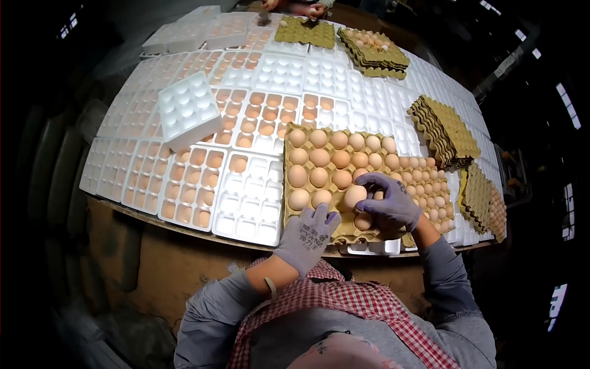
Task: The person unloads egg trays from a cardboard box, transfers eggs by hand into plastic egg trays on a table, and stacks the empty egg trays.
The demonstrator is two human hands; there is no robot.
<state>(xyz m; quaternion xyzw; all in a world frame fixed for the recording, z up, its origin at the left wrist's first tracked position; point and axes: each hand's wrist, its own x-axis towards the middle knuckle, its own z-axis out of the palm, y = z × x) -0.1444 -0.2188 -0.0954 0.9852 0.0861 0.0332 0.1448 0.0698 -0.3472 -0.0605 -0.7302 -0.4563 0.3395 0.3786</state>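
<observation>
Pink cloth [338, 355] shows below both hands. The right hand [396, 206] pinches one egg [354, 197] over the brown tray [344, 229], its fingers curved, probably to spare the shell; the left hand [307, 237] lies at the tray's near side, perhaps steadying it, its grip unclear.

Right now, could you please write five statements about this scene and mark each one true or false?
1. The right hand holds an egg. True.
2. The left hand is bare. False: it is gloved.
3. The white tray just left of the brown pulp tray is full. False: only a single egg shows in it.
4. The apron is checked red and white. True.
5. The brown pulp tray holds no eggs. False: it holds many.
</observation>
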